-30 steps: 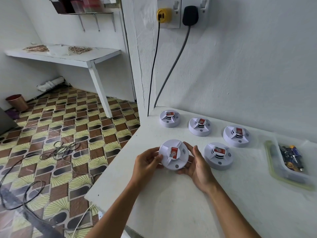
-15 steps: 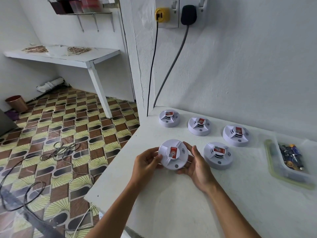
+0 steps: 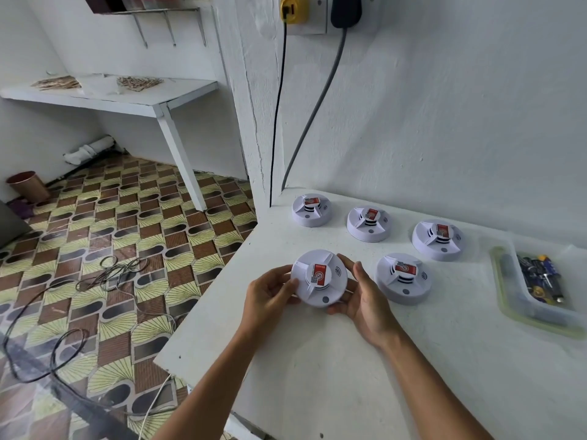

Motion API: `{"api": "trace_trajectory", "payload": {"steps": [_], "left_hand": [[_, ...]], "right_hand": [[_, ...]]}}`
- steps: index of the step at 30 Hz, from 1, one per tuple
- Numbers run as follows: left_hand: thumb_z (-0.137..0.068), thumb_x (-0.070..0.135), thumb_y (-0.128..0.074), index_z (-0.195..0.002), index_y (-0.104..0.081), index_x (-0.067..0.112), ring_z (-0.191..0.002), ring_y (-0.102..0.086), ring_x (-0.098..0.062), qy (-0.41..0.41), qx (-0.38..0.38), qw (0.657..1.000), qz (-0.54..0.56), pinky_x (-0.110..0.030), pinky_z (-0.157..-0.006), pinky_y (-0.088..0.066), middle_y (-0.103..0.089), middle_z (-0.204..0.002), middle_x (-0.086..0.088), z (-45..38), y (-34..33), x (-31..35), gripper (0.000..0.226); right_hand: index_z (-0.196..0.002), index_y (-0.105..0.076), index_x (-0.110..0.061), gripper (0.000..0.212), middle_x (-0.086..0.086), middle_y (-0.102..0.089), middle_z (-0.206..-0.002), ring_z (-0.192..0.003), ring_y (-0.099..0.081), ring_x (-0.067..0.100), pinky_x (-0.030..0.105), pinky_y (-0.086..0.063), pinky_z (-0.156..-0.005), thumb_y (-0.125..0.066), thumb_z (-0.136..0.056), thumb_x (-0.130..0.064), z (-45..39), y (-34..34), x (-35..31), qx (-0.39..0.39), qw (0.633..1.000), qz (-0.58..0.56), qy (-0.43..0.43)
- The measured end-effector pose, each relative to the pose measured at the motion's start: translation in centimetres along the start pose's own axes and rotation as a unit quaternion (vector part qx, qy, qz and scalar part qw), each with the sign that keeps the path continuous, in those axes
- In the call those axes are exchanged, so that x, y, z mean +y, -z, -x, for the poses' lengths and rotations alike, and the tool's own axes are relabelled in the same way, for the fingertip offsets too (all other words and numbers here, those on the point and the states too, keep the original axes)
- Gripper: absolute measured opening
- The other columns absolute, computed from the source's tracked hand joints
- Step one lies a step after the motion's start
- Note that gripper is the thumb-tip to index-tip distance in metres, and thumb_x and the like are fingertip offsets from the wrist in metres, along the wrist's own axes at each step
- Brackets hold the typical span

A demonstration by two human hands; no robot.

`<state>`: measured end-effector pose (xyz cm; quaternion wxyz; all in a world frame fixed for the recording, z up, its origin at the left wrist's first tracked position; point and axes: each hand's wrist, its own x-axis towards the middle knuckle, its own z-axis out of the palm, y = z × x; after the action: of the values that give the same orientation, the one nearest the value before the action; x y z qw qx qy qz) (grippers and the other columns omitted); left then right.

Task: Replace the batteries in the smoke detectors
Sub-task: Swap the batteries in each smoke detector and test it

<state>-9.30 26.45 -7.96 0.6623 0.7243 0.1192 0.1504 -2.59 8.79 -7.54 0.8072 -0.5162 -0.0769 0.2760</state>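
A round white smoke detector (image 3: 319, 278) with a red label is held just above the white counter (image 3: 333, 360) near its left edge. My left hand (image 3: 268, 293) grips its left rim with curled fingers and thumb. My right hand (image 3: 365, 296) cups its right and lower rim. Several more white detectors lie on the counter: one right beside my right hand (image 3: 402, 278), and three in a row by the wall (image 3: 312, 210) (image 3: 369, 223) (image 3: 439, 239). A clear plastic tray (image 3: 508, 300) at the right holds several batteries (image 3: 541, 277).
Two cables (image 3: 313, 103) hang from wall plugs (image 3: 345, 9) down to the counter's back corner. The counter's left edge drops to a patterned tile floor with loose wires (image 3: 104, 274). A white shelf table (image 3: 111, 96) and a brown cup (image 3: 28, 185) are at far left.
Both hands keep the same hold on the detector. The view has tilted slightly down, so the plugs sit higher in frame. Nothing else moved.
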Motion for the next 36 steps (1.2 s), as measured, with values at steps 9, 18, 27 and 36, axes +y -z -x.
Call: {"api": "trace_trajectory", "payload": {"steps": [9, 18, 27, 36], "left_hand": [[-0.073, 0.018, -0.055, -0.111, -0.068, 0.013, -0.085, -0.072, -0.021, 0.022, 0.011, 1.000, -0.003, -0.032, -0.069, -0.059, -0.071, -0.113, -0.010, -0.2, -0.9, 1.1, 0.040], [-0.055, 0.068, -0.077, -0.145, -0.032, 0.027, -0.120, -0.041, -0.007, -0.068, -0.072, 0.938, -0.333, -0.004, -0.085, -0.038, -0.039, -0.145, 0.005, -1.4, -3.0, 4.7, 0.109], [-0.058, 0.054, -0.082, -0.142, -0.039, 0.024, -0.117, -0.049, -0.016, -0.094, -0.106, 0.910, -0.389, -0.029, -0.093, -0.045, -0.051, -0.137, 0.002, -5.8, -4.8, 5.4, 0.099], [-0.062, 0.059, -0.077, -0.146, -0.033, 0.027, -0.135, -0.031, -0.015, -0.099, -0.184, 0.863, -0.459, -0.035, -0.099, -0.021, -0.043, -0.145, 0.007, -8.6, -4.2, 2.6, 0.100]], "right_hand": [[-0.115, -0.062, -0.032, 0.046, 0.013, -0.068, -0.115, -0.090, -0.068, 0.025, 0.036, -0.055, -0.063, -0.041, -0.082, -0.056, 0.2, -0.7, -1.0, 0.025, 0.999, -0.026, -0.019], [-0.133, -0.051, -0.027, 0.063, 0.014, -0.066, -0.122, -0.111, -0.064, 0.033, 0.048, -0.055, -0.083, -0.040, -0.083, -0.062, 0.1, -0.3, -3.2, -0.006, 0.999, -0.035, -0.030], [-0.128, -0.057, -0.023, 0.045, -0.004, -0.067, -0.107, -0.090, -0.068, 0.016, 0.035, -0.054, -0.077, -0.058, -0.088, -0.044, 0.0, 1.6, -7.6, 0.149, 0.918, 0.365, 0.037], [-0.136, -0.050, -0.023, 0.061, -0.003, -0.048, -0.139, -0.126, -0.047, 0.012, 0.029, -0.042, -0.099, -0.072, -0.079, -0.030, 1.5, 6.5, -9.5, 0.142, 0.752, 0.644, 0.013]]}}
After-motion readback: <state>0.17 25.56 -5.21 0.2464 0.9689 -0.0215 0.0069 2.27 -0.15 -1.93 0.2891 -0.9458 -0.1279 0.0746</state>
